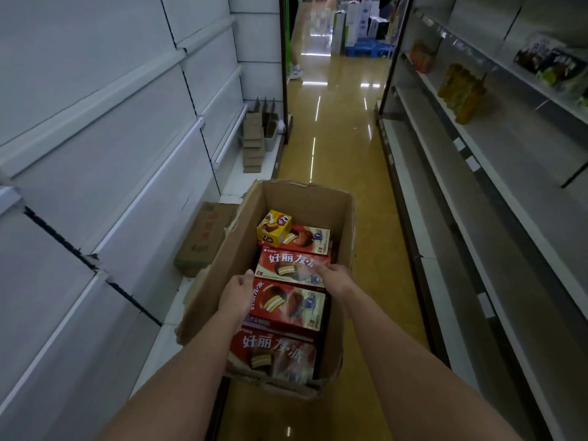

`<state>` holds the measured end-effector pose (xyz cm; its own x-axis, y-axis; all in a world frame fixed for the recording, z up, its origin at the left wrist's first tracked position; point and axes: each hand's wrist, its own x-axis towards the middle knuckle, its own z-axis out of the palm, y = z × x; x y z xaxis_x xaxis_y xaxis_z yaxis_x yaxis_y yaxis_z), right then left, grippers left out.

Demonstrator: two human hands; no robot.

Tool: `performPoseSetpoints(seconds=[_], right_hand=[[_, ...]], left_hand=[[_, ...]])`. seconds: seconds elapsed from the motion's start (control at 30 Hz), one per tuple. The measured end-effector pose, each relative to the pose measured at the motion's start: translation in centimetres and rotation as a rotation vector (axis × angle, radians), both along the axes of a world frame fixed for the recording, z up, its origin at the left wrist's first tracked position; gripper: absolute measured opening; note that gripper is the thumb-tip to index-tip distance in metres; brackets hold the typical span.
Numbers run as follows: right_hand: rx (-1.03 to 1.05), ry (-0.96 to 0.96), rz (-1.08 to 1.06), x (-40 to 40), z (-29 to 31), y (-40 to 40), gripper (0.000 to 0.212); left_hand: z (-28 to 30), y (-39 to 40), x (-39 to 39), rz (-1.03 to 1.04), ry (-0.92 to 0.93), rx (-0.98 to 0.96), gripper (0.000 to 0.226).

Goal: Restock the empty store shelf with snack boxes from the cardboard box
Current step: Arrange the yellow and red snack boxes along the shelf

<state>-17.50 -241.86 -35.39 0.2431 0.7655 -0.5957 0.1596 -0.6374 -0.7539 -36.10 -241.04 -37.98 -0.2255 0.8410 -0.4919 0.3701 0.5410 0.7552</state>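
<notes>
Head view. The left hand (pixel 237 292) and the right hand (pixel 334 276) reach down into the open brown cardboard box (pixel 222 268) on the aisle floor. The left hand sits at the left end of a red rectangular snack box with white lettering (pixel 291 267), thumb toward its edge; the right hand lies at the right end of the same box, fingers extended over its top. Contact looks likely at both ends, but whether either hand has closed into a grip cannot be told from this angle.

Contents: the red snack box lies second from the far end of a row of similar red boxes. A small yellow snack box (pixel 274 227) rests tilted on the farthest red box. Two more red boxes lie nearer, under the forearms.

Progress: judged from this frame, restocking has barely begun. The white metal shelving (pixel 133 173) on the left carries no snack boxes in the visible section, and the cardboard box appears nearly full. All visible boxes remain to be transferred.

Clearances: the cardboard box walls stand high on the left and far sides, with torn rims; the snack box must lift straight up before moving left. A closed brown carton (pixel 203 237) sits on the bottom shelf just left of the cardboard box. The glossy aisle floor (pixel 334 138) beyond is open. Shelving on the right holds a few packages.
</notes>
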Motion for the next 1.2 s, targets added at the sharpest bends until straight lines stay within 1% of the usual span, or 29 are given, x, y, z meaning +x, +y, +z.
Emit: performPoseSetpoints(seconds=[0.1, 0.37, 0.47, 0.53, 0.67, 0.93, 1.07, 1.2], right_hand=[[0.007, -0.012, -0.001, 0.2, -0.8, 2.0, 0.046], [-0.038, 0.001, 0.022, -0.5, -2.6, 8.6, 0.045], [-0.054, -0.021, 0.022, -0.9, -3.7, 11.3, 0.049], [-0.059, -0.02, 0.015, -1.3, -4.8, 13.4, 0.046], [-0.048, -0.018, 0.028, -1.9, -7.4, 17.1, 0.039], [-0.106, -0.03, 0.064, -1.9, -12.9, 22.5, 0.045], [-0.123, -0.007, 0.074, -2.5, -15.4, 24.5, 0.052], [-0.132, 0.034, 0.058, -2.9, -17.3, 26.7, 0.047]], left_hand=[[-1.3, 2.2, 0.3, -0.002, -0.021, -0.029, 0.038], [-3.8, 8.9, 0.5, -0.036, -0.052, -0.059, 0.034], [-5.0, 11.8, 0.5, -0.052, -0.038, -0.043, 0.046], [-6.1, 14.0, 0.5, -0.059, -0.03, -0.03, 0.053], [-8.5, 17.7, 0.8, -0.068, -0.007, -0.032, 0.055], [-12.8, 23.3, 2.8, -0.082, 0.038, 0.0, 0.053], [-14.9, 25.7, 3.3, -0.099, 0.092, 0.003, 0.057], [-17.1, 27.7, 3.9, -0.127, 0.09, -0.015, 0.064]])
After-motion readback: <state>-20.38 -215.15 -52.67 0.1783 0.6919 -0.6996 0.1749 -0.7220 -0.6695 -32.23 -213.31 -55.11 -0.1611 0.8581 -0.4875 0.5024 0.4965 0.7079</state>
